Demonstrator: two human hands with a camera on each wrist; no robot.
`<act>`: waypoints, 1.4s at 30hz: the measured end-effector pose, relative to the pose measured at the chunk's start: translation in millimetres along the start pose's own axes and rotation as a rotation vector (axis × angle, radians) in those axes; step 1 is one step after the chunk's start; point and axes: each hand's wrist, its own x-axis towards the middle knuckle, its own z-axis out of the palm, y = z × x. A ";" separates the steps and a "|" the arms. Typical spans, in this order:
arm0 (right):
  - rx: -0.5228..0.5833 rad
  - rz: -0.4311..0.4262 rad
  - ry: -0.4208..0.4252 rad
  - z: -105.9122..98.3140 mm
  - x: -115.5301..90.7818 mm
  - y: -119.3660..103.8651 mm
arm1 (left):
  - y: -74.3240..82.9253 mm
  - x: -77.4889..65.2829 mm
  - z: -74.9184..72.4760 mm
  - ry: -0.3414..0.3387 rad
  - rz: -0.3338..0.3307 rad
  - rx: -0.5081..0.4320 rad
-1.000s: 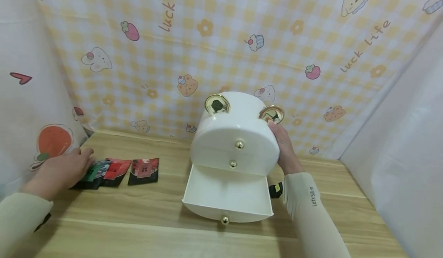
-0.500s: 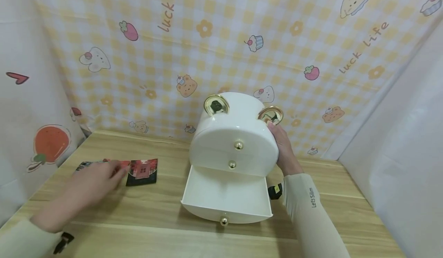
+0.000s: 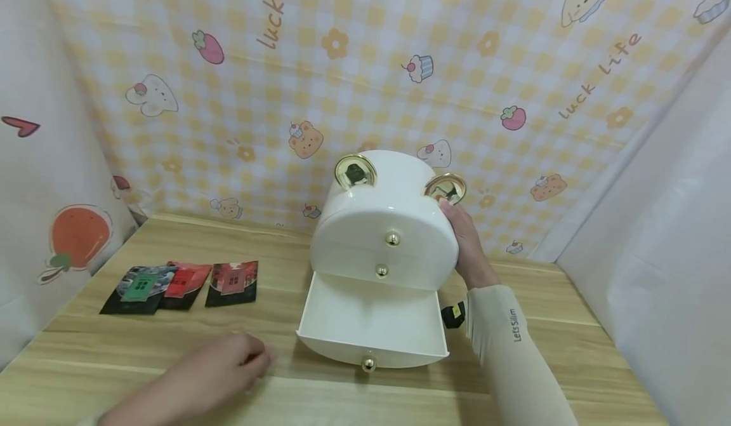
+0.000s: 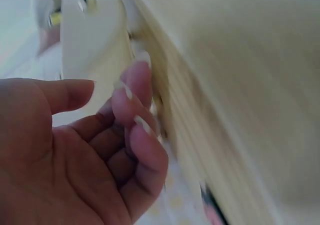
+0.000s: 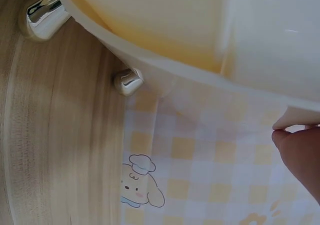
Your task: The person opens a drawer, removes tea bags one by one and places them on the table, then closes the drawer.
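Observation:
My left hand [image 3: 228, 366], blurred in the head view, hovers over the table left of the pulled-out drawer [image 3: 374, 318]. Its fingers curl loosely, and the left wrist view shows a bare palm [image 4: 65, 175] holding nothing. A white drawer box [image 3: 385, 242] with gold ears and gold knobs stands on the table, its lowest drawer out with nothing seen inside. My right hand [image 3: 471, 248] grips the box's right side below the right ear [image 3: 445, 189]; some of its fingers are hidden behind. A green-and-black sachet [image 3: 139, 288], a red-and-black sachet [image 3: 185, 283] and a dark red sachet [image 3: 233, 283] lie at the left.
The wooden table [image 3: 274, 404] backs onto a checked cloth [image 3: 257, 96] with cartoon prints. White cloth [image 3: 662, 273] hangs at both sides. Gold feet [image 5: 128, 81] show beneath the box in the right wrist view.
My left hand has moved from the sachets at the left to the right and nearer, toward the drawer. The sachets stay in place. My right hand keeps its hold on the box.

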 end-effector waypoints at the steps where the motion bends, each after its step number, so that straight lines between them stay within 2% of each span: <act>1: -0.003 0.000 -0.001 -0.3 0.2 -0.1 | 3.3 -0.2 4.2 -0.041 0.031 -0.050; 6: -0.004 0.007 0.008 -1.1 0.3 -0.7 | 22.1 6.1 24.5 -0.262 0.107 -0.344; 12: -0.004 0.015 0.004 -0.2 0.4 -0.5 | 47.4 14.3 49.5 -0.401 0.132 -0.637; 16: -0.004 0.011 0.003 0.4 0.5 -0.8 | 63.5 18.9 65.6 -0.426 0.126 -0.760; 19: 0.004 0.010 -0.001 0.7 0.8 -0.6 | 69.5 23.4 76.8 -0.417 0.119 -0.806; 26: 0.017 0.012 -0.012 1.4 0.6 -0.8 | 72.6 33.7 91.5 -0.439 0.058 -0.929; 30: 0.028 0.008 -0.018 1.3 0.1 -1.6 | 71.6 40.0 96.2 -0.458 0.082 -1.024; 35: 0.034 0.017 -0.024 0.5 0.0 -1.3 | 70.5 42.8 100.5 -0.443 0.104 -1.059; 42: 0.031 0.024 -0.016 -0.7 -0.9 -1.8 | 70.9 43.6 103.3 -0.402 0.091 -1.082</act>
